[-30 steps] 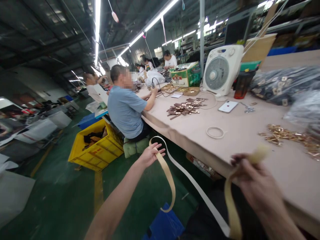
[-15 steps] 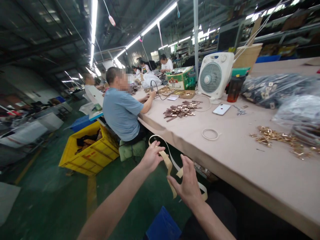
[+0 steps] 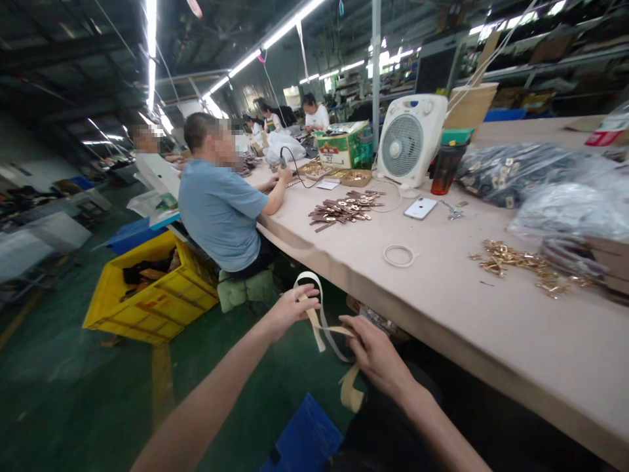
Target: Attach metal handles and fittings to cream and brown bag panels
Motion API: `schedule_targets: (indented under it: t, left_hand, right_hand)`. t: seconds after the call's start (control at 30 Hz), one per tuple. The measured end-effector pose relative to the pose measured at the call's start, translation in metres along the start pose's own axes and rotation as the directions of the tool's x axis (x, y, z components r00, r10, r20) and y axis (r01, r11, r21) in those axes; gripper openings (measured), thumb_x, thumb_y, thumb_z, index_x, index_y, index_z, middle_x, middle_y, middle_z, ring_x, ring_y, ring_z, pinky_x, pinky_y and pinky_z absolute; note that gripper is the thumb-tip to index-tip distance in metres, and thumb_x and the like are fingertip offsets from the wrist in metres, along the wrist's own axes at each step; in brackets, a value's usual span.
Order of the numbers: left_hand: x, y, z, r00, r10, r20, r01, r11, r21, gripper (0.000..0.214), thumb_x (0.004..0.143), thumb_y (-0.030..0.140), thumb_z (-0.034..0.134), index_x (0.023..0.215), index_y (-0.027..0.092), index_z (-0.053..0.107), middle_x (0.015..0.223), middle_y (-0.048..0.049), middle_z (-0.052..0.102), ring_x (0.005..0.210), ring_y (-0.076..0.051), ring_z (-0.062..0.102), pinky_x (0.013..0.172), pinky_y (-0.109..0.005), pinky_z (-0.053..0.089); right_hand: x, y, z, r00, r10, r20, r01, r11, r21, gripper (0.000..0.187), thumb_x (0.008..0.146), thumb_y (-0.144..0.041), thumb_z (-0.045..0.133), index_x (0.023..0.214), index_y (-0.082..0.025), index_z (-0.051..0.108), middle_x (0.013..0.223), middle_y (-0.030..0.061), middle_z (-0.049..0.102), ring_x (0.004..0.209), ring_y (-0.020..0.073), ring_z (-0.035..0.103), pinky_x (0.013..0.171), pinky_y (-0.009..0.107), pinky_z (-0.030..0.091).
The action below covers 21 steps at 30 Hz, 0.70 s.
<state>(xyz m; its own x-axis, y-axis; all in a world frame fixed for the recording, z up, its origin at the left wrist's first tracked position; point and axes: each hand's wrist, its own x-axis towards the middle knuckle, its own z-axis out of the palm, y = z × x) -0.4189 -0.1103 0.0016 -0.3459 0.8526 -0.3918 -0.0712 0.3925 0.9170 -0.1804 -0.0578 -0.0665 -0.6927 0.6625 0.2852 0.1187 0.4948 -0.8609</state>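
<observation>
A long cream strap, pale on one side and tan on the other, hangs in loops between my hands, off the front edge of the table. My left hand grips it with the fingers closed; one loop arches above that hand. To the right, my right hand pinches another stretch of the strap between thumb and fingers. Part of the strap dangles below my right hand, over my dark-clothed lap.
On the table lie a coiled white cord, gold clasps, brown strips, a phone and a fan. A co-worker sits to the left near a yellow crate. Below is a blue bin.
My right hand has closed on the strap and drawn a stretch of it taut towards the left hand. The whole view has shifted slightly, moving the table leftwards.
</observation>
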Motion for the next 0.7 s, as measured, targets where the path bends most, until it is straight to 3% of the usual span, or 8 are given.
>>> schedule_targets:
  t: [0.07,0.17,0.27,0.37,0.47,0.57,0.63,0.7]
  left_hand:
    - [-0.002,-0.002,-0.002,0.977,-0.081,0.199,0.043,0.981,0.188,0.044,0.085,0.041,0.080,0.118,0.013,0.074,0.123,-0.0182,0.075,0.096,-0.025,0.074,0.083,-0.032,0.058]
    - [-0.010,-0.004,0.007,0.836,-0.216,0.504,0.030,0.936,0.351,0.049,0.085,0.060,0.075,0.102,0.014,0.080,0.104,-0.0156,0.080,0.083,-0.022,0.075,0.074,-0.027,0.057]
    - [-0.015,-0.010,0.029,0.747,-0.264,0.610,0.088,0.949,0.303,0.065,0.084,0.074,0.065,0.103,0.014,0.080,0.104,-0.0174,0.079,0.073,-0.019,0.074,0.066,-0.025,0.055]
    - [-0.014,-0.017,0.053,0.745,-0.239,0.622,0.160,0.970,0.181,0.068,0.085,0.075,0.064,0.106,0.011,0.080,0.103,-0.0194,0.079,0.072,-0.019,0.074,0.064,-0.025,0.054]
    - [-0.010,-0.020,0.071,0.788,-0.189,0.586,0.210,0.977,0.033,0.055,0.085,0.062,0.074,0.103,0.009,0.080,0.101,-0.0188,0.079,0.079,-0.020,0.074,0.071,-0.026,0.055]
    - [-0.007,-0.022,0.081,0.845,-0.150,0.513,0.255,0.957,-0.139,0.046,0.086,0.052,0.078,0.100,0.008,0.079,0.095,-0.0169,0.079,0.076,-0.018,0.072,0.073,-0.026,0.055]
    - [-0.004,-0.024,0.087,0.870,-0.127,0.476,0.269,0.932,-0.243,0.043,0.086,0.047,0.080,0.102,0.007,0.079,0.094,-0.0157,0.079,0.074,-0.018,0.072,0.072,-0.025,0.056]
    - [0.000,-0.028,0.095,0.893,-0.098,0.439,0.266,0.902,-0.340,0.040,0.087,0.042,0.079,0.104,0.006,0.078,0.097,-0.0157,0.079,0.076,-0.018,0.072,0.075,-0.025,0.057]
  right_hand:
    - [0.005,0.005,-0.019,1.000,-0.018,0.021,0.018,0.999,0.027,0.033,0.098,-0.020,0.049,0.121,-0.026,0.073,0.117,0.0074,0.072,0.108,0.0207,0.068,0.099,0.036,0.055]
    - [0.015,0.015,-0.036,0.998,0.054,0.013,-0.055,0.994,0.099,0.029,0.100,-0.028,0.052,0.116,-0.026,0.077,0.108,0.0068,0.074,0.099,0.0203,0.070,0.090,0.034,0.056]
    - [0.021,0.020,-0.042,0.989,0.136,0.053,-0.142,0.978,0.153,0.028,0.099,-0.030,0.053,0.108,-0.024,0.079,0.104,0.0061,0.075,0.095,0.0204,0.070,0.088,0.034,0.056]
    - [0.017,0.023,-0.047,0.991,0.134,0.022,-0.136,0.986,0.098,0.029,0.094,-0.024,0.057,0.117,-0.025,0.075,0.117,0.0066,0.072,0.108,0.0224,0.068,0.101,0.039,0.053]
    - [0.003,0.026,-0.055,0.972,0.107,-0.209,-0.119,0.992,-0.042,0.051,0.087,-0.018,0.062,0.137,-0.027,0.062,0.135,0.0085,0.060,0.127,0.0249,0.058,0.113,0.045,0.047]
    - [-0.020,0.024,-0.066,0.911,0.084,-0.405,-0.149,0.980,-0.131,0.037,0.091,-0.020,0.060,0.127,-0.026,0.064,0.124,0.0104,0.060,0.118,0.0260,0.060,0.104,0.046,0.053]
    - [-0.037,0.017,-0.072,0.903,0.055,-0.426,-0.125,0.983,-0.138,0.023,0.094,-0.022,0.059,0.115,-0.025,0.066,0.111,0.0100,0.062,0.104,0.0249,0.063,0.093,0.043,0.057]
    - [-0.051,0.008,-0.074,0.944,0.012,-0.331,-0.058,0.990,-0.129,0.022,0.094,-0.024,0.063,0.116,-0.026,0.066,0.111,0.0101,0.063,0.102,0.0247,0.064,0.090,0.041,0.059]
